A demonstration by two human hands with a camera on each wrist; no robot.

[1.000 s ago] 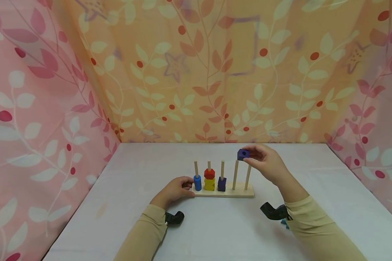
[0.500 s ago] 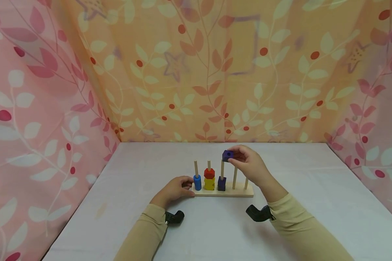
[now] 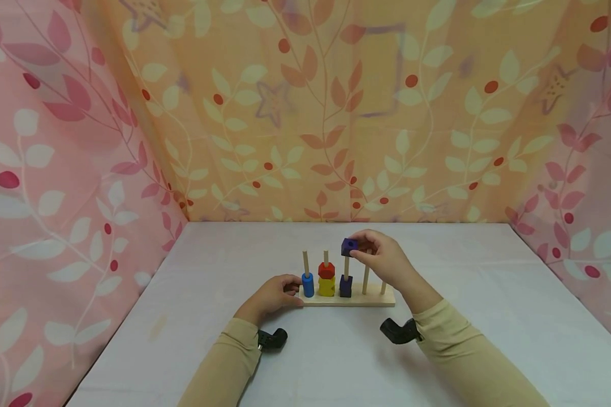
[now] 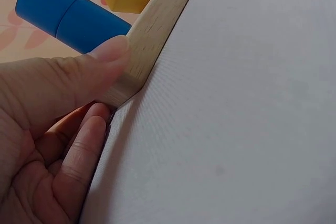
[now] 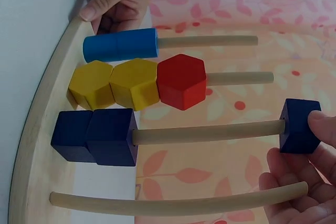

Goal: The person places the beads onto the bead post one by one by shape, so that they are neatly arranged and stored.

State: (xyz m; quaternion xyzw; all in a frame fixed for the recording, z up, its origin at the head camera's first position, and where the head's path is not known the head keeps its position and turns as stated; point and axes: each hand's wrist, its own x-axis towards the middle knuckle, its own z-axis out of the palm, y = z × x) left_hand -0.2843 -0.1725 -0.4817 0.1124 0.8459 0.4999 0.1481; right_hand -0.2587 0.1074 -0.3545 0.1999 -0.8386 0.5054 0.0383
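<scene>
My right hand (image 3: 384,260) pinches a purple square block (image 5: 299,126) between thumb and fingers. That block sits at the very tip of the third peg (image 5: 210,131) of a wooden peg stand (image 3: 356,303). Lower on the same peg rest two purple square blocks (image 5: 110,137). With thumb in front and fingers behind, my left hand (image 3: 271,297) grips the stand's left end. Blue cylinders (image 5: 121,44) are on the first peg. The second peg carries two yellow hexagonal blocks (image 5: 135,83) under a red hexagonal block (image 5: 181,81).
Two bare pegs stand at the right of the stand, the fourth peg (image 5: 173,206) being close under my right fingers. A white cloth (image 3: 326,362) covers the table. Patterned curtains (image 3: 305,141) enclose the back and sides. Black wrist mounts (image 3: 399,330) stick out near both sleeves.
My right hand has moved left and slightly down, bringing the purple block from above the fourth peg to the third peg's tip. The left hand and stand hold still.
</scene>
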